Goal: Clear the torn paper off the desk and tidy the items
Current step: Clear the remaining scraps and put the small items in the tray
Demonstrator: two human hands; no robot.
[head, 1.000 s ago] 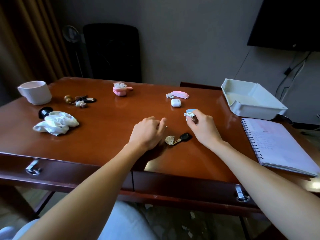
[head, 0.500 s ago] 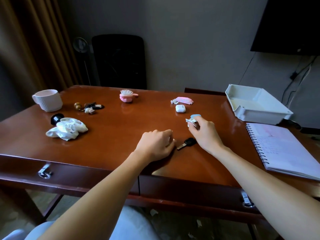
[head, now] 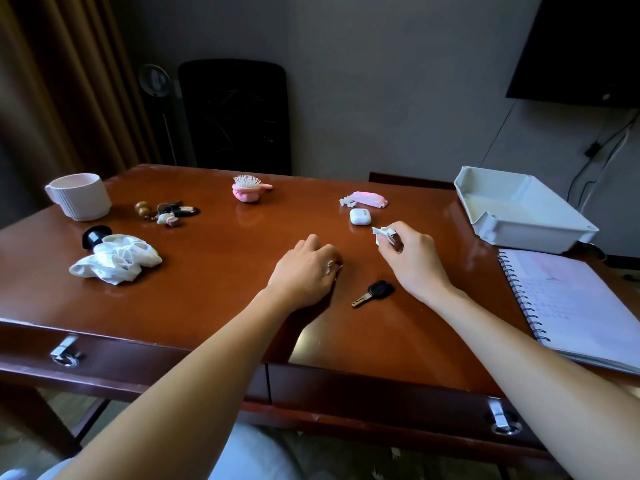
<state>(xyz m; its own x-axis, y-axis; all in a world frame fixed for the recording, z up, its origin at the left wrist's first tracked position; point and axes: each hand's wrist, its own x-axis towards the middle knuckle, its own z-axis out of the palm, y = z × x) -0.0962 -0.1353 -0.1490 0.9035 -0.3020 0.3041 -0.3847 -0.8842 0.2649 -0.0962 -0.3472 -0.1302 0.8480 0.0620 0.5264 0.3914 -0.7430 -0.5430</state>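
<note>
Now I am pinching torn paper (head: 382, 233) in my right hand (head: 414, 259) over the middle of the tabletop (head: 214, 271), while my left hand (head: 304, 270) is curling round another scrap (head: 328, 267) just beside it. A key (head: 374, 292) is lying between my wrists, toward the front edge.

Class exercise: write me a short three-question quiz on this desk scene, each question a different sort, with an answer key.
1. True or false: the right hand pinches torn paper.
2. Which lies on the desk between the two wrists? A) a key B) a spoon C) a phone
3. Fill in: beyond the spiral notebook stands a white ____.

Key: 1 true; 2 A; 3 tray.
</note>
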